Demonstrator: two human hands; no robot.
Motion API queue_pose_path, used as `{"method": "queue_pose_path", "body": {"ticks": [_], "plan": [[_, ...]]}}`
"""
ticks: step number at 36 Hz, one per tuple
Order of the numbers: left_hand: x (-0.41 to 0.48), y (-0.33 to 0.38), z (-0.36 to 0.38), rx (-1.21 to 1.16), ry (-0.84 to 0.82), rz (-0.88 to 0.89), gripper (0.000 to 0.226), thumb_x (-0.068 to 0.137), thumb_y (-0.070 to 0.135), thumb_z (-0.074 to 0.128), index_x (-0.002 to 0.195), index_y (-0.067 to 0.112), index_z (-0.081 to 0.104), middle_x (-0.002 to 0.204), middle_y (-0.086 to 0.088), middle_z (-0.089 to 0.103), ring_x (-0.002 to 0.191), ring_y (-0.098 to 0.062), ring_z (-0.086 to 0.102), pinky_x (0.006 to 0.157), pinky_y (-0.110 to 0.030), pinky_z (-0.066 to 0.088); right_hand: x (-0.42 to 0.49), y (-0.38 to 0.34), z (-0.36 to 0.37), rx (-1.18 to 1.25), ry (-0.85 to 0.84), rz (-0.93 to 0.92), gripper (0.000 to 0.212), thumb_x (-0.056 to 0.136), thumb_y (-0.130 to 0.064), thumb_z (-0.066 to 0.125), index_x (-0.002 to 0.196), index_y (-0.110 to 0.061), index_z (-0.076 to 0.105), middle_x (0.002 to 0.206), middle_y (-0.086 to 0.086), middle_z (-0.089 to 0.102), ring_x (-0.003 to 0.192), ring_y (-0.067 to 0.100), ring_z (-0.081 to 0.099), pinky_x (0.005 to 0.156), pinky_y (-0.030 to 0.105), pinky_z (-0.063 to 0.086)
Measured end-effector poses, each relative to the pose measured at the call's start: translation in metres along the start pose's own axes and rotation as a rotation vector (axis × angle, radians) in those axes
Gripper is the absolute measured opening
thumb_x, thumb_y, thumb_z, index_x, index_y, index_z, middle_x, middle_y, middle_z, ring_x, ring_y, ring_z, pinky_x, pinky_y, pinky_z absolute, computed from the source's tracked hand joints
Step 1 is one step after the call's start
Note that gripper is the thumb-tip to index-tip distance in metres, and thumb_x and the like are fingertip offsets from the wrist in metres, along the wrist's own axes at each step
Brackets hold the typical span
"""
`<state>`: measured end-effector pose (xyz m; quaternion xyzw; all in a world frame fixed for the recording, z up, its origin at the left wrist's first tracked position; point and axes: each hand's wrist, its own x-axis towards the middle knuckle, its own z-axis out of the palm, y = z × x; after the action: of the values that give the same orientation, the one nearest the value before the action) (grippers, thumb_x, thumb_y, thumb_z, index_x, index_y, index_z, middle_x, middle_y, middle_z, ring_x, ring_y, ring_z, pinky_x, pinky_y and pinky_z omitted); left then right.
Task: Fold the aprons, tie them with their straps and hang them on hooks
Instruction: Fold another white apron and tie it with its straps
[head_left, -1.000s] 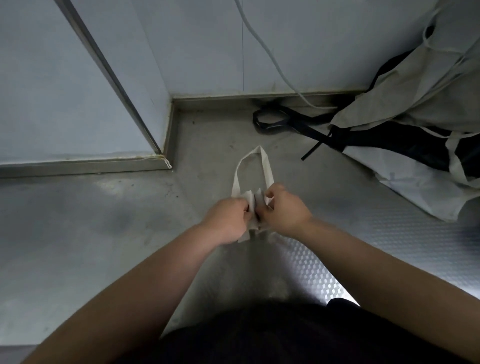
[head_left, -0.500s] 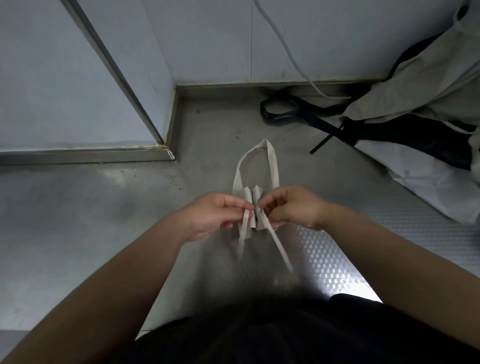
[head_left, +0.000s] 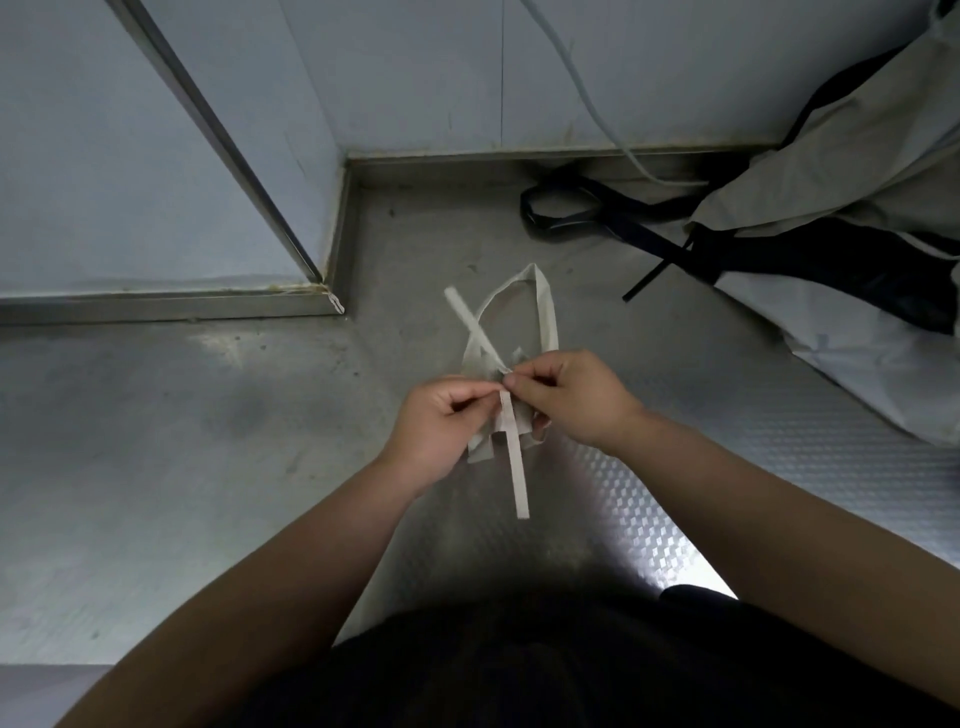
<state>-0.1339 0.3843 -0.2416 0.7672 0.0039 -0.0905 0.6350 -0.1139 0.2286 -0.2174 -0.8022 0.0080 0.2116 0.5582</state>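
A small folded cream apron bundle hangs in the air over the metal floor, between both hands. Its neck loop points away from me. My left hand pinches the strap at the bundle's middle. My right hand pinches the same spot from the other side, fingertips nearly meeting. One loose strap end hangs down toward me, and another strap end sticks up and to the left across the loop.
A heap of cream and black aprons lies at the right against the wall, with black straps trailing on the floor. A white cable runs down the back wall. A metal post and a wall corner stand at left.
The hands have drawn slightly apart and turned to pinch at the fingertips. The strap ends came free: one now hangs down, another has swung up to the left across the loop.
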Motion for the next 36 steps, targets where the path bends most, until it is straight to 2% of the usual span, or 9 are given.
{"method": "queue_pose_path", "body": {"ticks": [8, 13, 16, 20, 25, 29, 31, 34, 36], "plan": [[0.0, -0.002, -0.001, -0.052, 0.012, -0.024, 0.027, 0.084, -0.001, 0.063, 0.084, 0.024, 0.072, 0.079, 0.017, 0.072, 0.082, -0.001, 0.068, 0.076, -0.012, 0.049, -0.003, 0.005, 0.001, -0.222, -0.048, -0.106, 0.023, 0.095, -0.015, 0.054, 0.11, -0.014, 0.07, 0.09, 0.009, 0.073, 0.069, 0.014, 0.065, 0.072, 0.021, 0.051], [0.001, -0.004, -0.001, -0.122, 0.007, -0.072, 0.025, 0.084, -0.003, 0.063, 0.09, 0.021, 0.064, 0.076, 0.004, 0.071, 0.077, -0.01, 0.067, 0.074, -0.021, 0.053, -0.002, 0.006, 0.0, -0.319, -0.057, -0.157, 0.022, 0.092, -0.015, 0.058, 0.109, -0.014, 0.071, 0.084, 0.004, 0.072, 0.066, 0.014, 0.063, 0.059, 0.008, 0.044], [0.003, -0.003, -0.002, -0.099, -0.033, -0.078, 0.022, 0.086, -0.003, 0.06, 0.087, 0.018, 0.058, 0.076, 0.0, 0.064, 0.073, -0.007, 0.061, 0.07, -0.02, 0.05, -0.001, 0.008, 0.0, -0.407, -0.071, -0.186, 0.018, 0.091, -0.02, 0.061, 0.1, -0.012, 0.075, 0.076, 0.006, 0.07, 0.062, 0.009, 0.058, 0.056, 0.007, 0.039], [0.003, -0.003, -0.001, -0.079, -0.058, -0.099, 0.016, 0.087, -0.001, 0.06, 0.081, 0.014, 0.06, 0.071, 0.0, 0.063, 0.067, -0.008, 0.058, 0.065, -0.022, 0.048, -0.003, 0.008, 0.0, -0.171, -0.065, -0.078, 0.021, 0.089, -0.027, 0.064, 0.076, -0.013, 0.073, 0.06, -0.005, 0.065, 0.052, 0.0, 0.059, 0.053, 0.008, 0.042], [0.004, -0.001, 0.004, 0.034, -0.078, -0.009, 0.021, 0.086, 0.002, 0.063, 0.075, 0.02, 0.059, 0.072, 0.002, 0.059, 0.07, -0.008, 0.053, 0.067, -0.022, 0.042, -0.001, 0.011, 0.007, -0.093, 0.152, 0.032, 0.037, 0.091, -0.029, 0.061, 0.063, -0.004, 0.062, 0.05, 0.001, 0.059, 0.045, 0.016, 0.06, 0.047, 0.021, 0.045], [0.002, -0.001, 0.004, 0.028, -0.048, -0.003, 0.022, 0.086, 0.003, 0.063, 0.075, 0.02, 0.057, 0.069, 0.006, 0.056, 0.064, 0.0, 0.05, 0.063, -0.013, 0.04, -0.004, 0.015, 0.011, -0.147, 0.246, -0.153, 0.008, 0.088, -0.016, 0.065, 0.089, -0.009, 0.066, 0.063, 0.001, 0.061, 0.05, -0.001, 0.055, 0.051, 0.007, 0.038], [0.002, 0.0, 0.003, 0.041, -0.048, 0.02, 0.021, 0.087, 0.003, 0.062, 0.076, 0.02, 0.057, 0.069, 0.008, 0.056, 0.064, 0.003, 0.049, 0.064, -0.01, 0.039, -0.006, 0.015, 0.01, -0.29, 0.164, -0.304, 0.018, 0.089, -0.013, 0.06, 0.102, -0.008, 0.071, 0.074, -0.001, 0.062, 0.064, -0.002, 0.051, 0.062, 0.004, 0.038], [0.004, 0.004, 0.002, 0.073, -0.052, 0.076, 0.023, 0.086, 0.001, 0.062, 0.076, 0.021, 0.057, 0.072, 0.011, 0.056, 0.067, 0.005, 0.05, 0.066, -0.009, 0.038, -0.008, 0.012, 0.008, -0.441, 0.044, -0.403, 0.029, 0.082, -0.02, 0.051, 0.093, -0.003, 0.071, 0.07, -0.016, 0.038, 0.065, 0.009, 0.044, 0.059, 0.013, 0.03], [0.006, 0.005, 0.002, 0.088, -0.067, 0.1, 0.024, 0.086, -0.001, 0.062, 0.076, 0.021, 0.057, 0.073, 0.011, 0.056, 0.069, 0.005, 0.051, 0.068, -0.009, 0.039, -0.006, 0.015, 0.006, -0.517, 0.066, -0.437, 0.022, 0.082, -0.02, 0.057, 0.088, -0.001, 0.066, 0.073, -0.01, 0.039, 0.069, 0.018, 0.049, 0.061, 0.014, 0.027]]}}
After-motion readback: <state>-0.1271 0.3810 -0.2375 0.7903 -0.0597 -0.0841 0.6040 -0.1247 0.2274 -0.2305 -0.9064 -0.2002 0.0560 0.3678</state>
